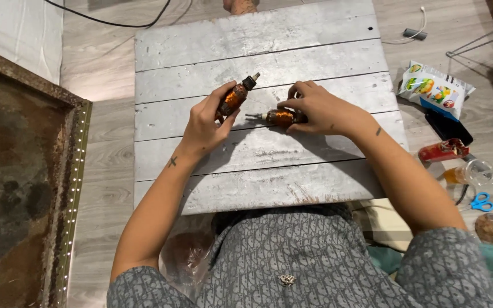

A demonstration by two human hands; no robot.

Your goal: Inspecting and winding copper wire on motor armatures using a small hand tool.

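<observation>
Near the middle of the grey plank tabletop, the left hand has its fingers wrapped around a copper-wound motor armature, lifted and tilted with its shaft pointing toward the far edge. Just beside it, the right hand pinches a second armature lying flat on the planks. On the floor off the right edge lie blue scissors and, farther away, a snack bag.

Two copper-wound motor armatures, one snack packet, one blue scissors
</observation>
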